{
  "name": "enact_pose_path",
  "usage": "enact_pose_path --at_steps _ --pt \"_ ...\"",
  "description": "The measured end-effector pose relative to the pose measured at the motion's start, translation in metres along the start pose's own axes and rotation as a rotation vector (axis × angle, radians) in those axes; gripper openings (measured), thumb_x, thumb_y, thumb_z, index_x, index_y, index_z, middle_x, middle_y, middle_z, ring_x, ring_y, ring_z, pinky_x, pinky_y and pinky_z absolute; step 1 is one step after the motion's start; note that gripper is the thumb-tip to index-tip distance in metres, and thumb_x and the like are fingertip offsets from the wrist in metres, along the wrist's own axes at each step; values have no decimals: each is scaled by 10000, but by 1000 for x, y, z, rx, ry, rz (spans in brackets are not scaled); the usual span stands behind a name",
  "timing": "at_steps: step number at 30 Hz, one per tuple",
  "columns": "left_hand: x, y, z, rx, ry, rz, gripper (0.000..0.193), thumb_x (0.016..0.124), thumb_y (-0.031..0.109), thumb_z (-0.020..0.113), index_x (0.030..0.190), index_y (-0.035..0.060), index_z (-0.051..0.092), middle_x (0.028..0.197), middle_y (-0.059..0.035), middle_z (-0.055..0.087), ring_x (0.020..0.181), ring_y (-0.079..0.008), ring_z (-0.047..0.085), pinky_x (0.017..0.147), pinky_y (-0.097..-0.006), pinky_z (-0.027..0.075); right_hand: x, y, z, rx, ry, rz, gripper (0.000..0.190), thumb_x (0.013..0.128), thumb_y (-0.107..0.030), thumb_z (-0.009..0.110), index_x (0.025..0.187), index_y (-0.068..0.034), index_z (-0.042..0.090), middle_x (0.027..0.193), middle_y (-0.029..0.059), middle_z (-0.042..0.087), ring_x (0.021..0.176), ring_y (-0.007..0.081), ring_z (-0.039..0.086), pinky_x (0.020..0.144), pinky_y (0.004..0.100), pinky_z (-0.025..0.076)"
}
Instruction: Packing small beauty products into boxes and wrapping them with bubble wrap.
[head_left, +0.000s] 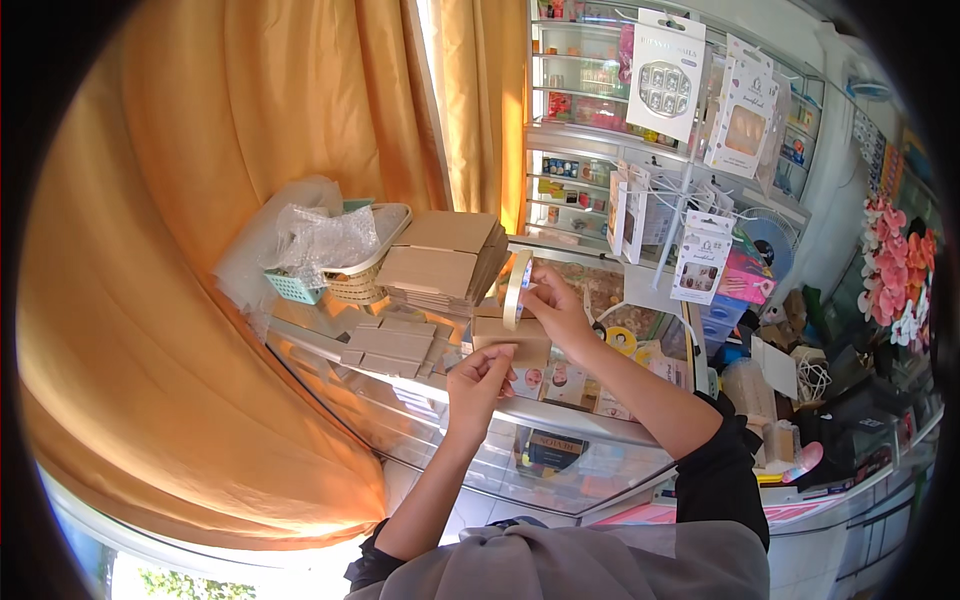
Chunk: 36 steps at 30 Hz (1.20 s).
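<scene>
My right hand (556, 309) grips a roll of adhesive tape (517, 289) held on edge above a small brown cardboard box (525, 341). My left hand (484, 382) is at the near side of that box, its thumb and fingers together; whether it pinches the box or a tape end I cannot tell. The box rests on a glass display counter. To its left lie flat, unfolded cardboard pieces (394, 346), and behind them rises a stack of folded cardboard boxes (442, 259). Scissors (598, 326) lie right of the box, partly hidden behind my right hand and arm.
Baskets (360, 285) with bubble wrap (330, 236) stand at the back left beside an orange curtain (300, 112). A white display rack (684, 187) with hanging press-on nail packs stands at the back right. The counter's metal edge (570, 421) runs below my forearms.
</scene>
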<state>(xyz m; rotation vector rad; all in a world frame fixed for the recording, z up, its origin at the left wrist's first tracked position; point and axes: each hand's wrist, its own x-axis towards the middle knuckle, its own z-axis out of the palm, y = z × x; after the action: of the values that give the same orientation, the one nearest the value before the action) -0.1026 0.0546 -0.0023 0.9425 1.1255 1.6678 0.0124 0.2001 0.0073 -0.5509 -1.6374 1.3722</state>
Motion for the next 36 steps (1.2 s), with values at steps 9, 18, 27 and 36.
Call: enact_pose_path --at_steps 9,18,27,36 --pt "11 22 -12 294 5 177 267 934 157 595 1142 -6 635 625 -29 607 523 -51 532 496 -200 418 -5 -9 7 -1 40 -44 199 953 -173 607 1072 -57 497 800 53 675 734 64 603 653 214 438" --pt "20 41 -5 558 -81 182 262 889 165 656 1079 -15 669 620 -69 655 519 -67 579 477 -223 415 -6 -13 7 28 34 -28 201 953 -172 605 1072 -52 496 810 67 679 765 78 625 698 226 470" --pt "24 43 -7 505 -76 146 206 889 140 657 994 -34 691 650 -48 666 569 -54 606 485 -201 431 -6 -13 7 7 38 -37 203 951 -169 608 1070 -55 490 795 68 680 752 77 623 675 224 462" --pt "29 34 -12 340 -146 100 152 891 109 638 950 -25 677 630 -15 623 543 -35 539 486 -186 419 -2 -4 3 -17 10 -60 181 957 -133 588 1093 -57 497 826 45 670 764 54 599 675 214 446"
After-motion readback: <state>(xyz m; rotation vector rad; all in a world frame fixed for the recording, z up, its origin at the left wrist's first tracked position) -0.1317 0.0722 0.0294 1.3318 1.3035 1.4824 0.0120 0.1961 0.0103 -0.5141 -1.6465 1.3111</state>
